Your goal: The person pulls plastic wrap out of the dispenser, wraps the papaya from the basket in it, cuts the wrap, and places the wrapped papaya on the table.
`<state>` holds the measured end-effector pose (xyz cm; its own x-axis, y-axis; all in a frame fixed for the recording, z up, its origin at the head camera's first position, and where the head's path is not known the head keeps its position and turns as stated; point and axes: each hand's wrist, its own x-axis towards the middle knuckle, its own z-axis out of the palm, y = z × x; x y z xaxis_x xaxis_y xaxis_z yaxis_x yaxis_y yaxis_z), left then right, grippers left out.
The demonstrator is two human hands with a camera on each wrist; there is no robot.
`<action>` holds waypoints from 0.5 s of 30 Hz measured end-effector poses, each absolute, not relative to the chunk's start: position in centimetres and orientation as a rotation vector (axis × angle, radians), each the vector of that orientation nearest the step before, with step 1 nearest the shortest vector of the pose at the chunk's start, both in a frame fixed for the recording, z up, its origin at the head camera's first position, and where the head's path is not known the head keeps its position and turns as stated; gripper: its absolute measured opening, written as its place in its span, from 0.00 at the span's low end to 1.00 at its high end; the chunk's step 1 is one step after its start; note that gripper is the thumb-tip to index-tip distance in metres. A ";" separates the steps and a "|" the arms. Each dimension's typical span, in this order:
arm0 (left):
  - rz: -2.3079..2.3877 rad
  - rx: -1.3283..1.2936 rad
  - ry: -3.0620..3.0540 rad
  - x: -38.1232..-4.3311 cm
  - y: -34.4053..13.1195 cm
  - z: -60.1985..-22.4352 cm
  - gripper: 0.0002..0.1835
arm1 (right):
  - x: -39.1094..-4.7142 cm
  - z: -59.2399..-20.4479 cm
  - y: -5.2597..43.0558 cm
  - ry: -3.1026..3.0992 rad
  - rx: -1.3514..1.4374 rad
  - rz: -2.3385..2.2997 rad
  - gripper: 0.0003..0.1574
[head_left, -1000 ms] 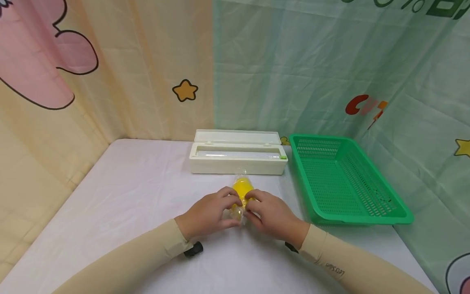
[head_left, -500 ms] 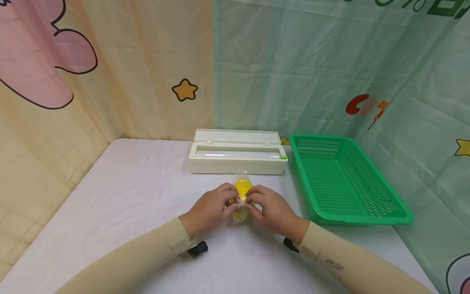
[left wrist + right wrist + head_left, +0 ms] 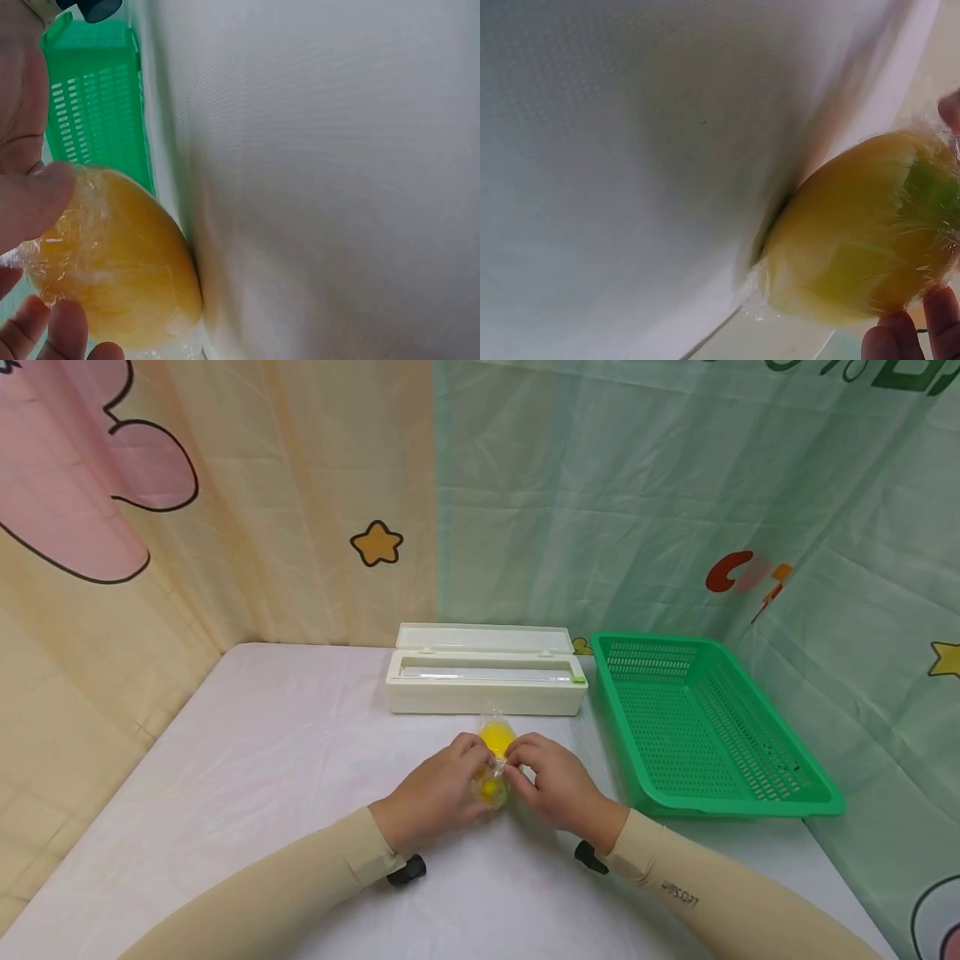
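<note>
A yellow, oval, mango-like fruit (image 3: 497, 737) (image 3: 146, 262) (image 3: 832, 232) lies on the table, wrapped in clear plastic wrap (image 3: 498, 767) (image 3: 79, 225). A greenish patch shows on it in the right wrist view. My left hand (image 3: 435, 793) is at the fruit's left side, thumb and fingers curled on the gathered wrap. From the right, my right hand (image 3: 562, 789) pinches the wrap on top between thumb and forefinger. Wrap sticks out at the far end. Both hands partly cover the fruit.
Behind the fruit stands a white plastic-wrap dispenser box (image 3: 487, 697), its lid (image 3: 483, 637) raised. A green perforated basket (image 3: 738, 810) is at the right. White cloth covers the table (image 3: 300, 743); printed curtains (image 3: 525, 510) enclose the back and sides.
Both hands stay at the fruit while their fingers shift on the wrap. The left hand has moved slightly right and closed in on it. Box and basket have not moved.
</note>
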<state>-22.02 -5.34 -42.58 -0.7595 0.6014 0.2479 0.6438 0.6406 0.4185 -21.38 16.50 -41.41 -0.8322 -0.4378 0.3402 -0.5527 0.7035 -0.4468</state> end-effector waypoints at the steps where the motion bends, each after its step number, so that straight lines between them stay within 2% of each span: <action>1: -0.750 -1.039 -2.757 -21.9 -5.3 -42.6 0.27 | -21.4 -41.4 16.6 -2.707 0.809 0.805 0.05; 3: -0.751 -1.012 -2.737 -21.8 -5.4 -42.6 0.24 | -21.4 -41.2 16.8 -2.709 0.854 0.797 0.05; 8: -0.785 -0.981 -2.732 -21.5 -5.8 -42.5 0.20 | -21.4 -41.1 17.1 -2.722 0.953 0.670 0.21; 11: -0.812 -0.971 -2.773 -21.4 -5.9 -42.5 0.18 | -21.4 -41.2 17.0 -2.702 0.958 0.606 0.18; 15: -0.856 -0.946 -2.820 -21.4 -5.8 -42.6 0.21 | -21.3 -41.3 16.7 -2.664 0.931 0.606 0.12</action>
